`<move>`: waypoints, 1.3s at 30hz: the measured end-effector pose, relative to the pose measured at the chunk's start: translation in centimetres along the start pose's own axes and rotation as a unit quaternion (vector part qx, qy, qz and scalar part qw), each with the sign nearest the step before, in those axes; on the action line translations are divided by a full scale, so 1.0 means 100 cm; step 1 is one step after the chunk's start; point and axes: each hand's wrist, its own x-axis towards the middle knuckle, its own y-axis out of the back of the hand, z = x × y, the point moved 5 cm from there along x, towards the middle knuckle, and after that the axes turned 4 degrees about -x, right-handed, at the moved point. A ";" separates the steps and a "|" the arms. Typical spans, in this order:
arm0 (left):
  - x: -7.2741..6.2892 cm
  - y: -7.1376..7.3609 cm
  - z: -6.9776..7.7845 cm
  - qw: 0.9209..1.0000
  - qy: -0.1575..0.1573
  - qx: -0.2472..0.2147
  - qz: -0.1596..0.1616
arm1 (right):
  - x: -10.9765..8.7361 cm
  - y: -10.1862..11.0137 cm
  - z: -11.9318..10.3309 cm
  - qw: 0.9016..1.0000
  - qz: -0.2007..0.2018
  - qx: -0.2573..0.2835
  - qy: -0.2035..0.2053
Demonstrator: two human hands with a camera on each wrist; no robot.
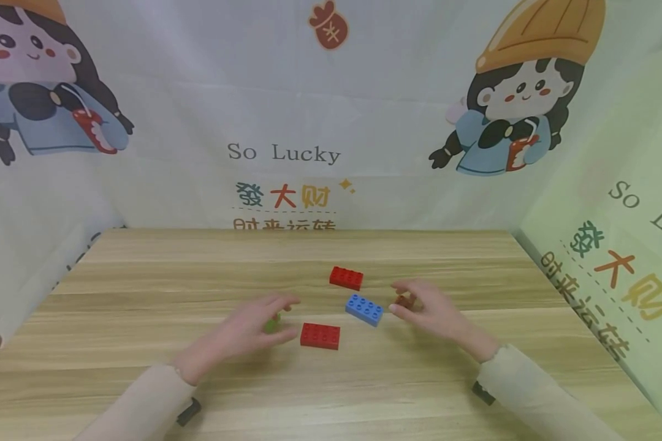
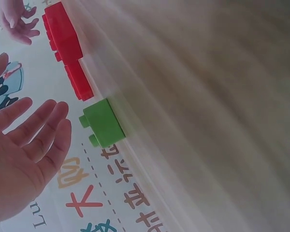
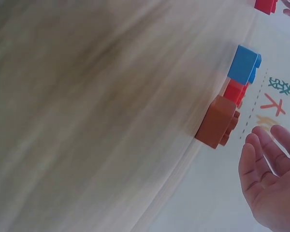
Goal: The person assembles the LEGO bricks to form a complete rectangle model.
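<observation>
My left hand [image 1: 248,326] hovers around a green building brick [image 2: 104,123], fingers relaxed and apart from it; in the head view the hand hides most of that brick. My right hand [image 1: 433,311] is likewise held over a brown brick [image 3: 217,122], partly covered by the fingers in the head view, with a gap between palm and brick. Between the hands lie a near red brick [image 1: 320,336], a blue brick [image 1: 364,310] and a far red brick [image 1: 346,277], all studs up on the table.
The wooden table [image 1: 397,392] carries the bricks. A printed white cloth [image 1: 287,104] hangs behind it and along both sides. Dark wrist-worn devices show under both sleeves, the left one [image 1: 189,411] near the table's front.
</observation>
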 end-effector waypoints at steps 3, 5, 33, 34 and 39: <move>0.001 -0.001 0.000 1.000 0.006 -0.003 -0.006 | 0.001 -0.003 -0.002 1.000 -0.005 0.006 0.000; 0.001 -0.002 0.001 1.000 0.007 -0.003 -0.009 | 0.002 -0.004 -0.004 1.000 -0.008 0.009 0.002; 0.008 -0.018 0.004 0.996 0.029 -0.015 -0.078 | 0.008 -0.020 -0.007 0.998 -0.042 -0.047 0.012; 0.008 -0.018 0.005 0.996 0.029 -0.016 -0.080 | 0.009 -0.021 -0.007 0.998 -0.043 -0.048 0.012; 0.008 -0.020 0.006 0.996 0.034 -0.012 -0.087 | 0.012 -0.022 -0.009 0.997 -0.047 -0.054 0.009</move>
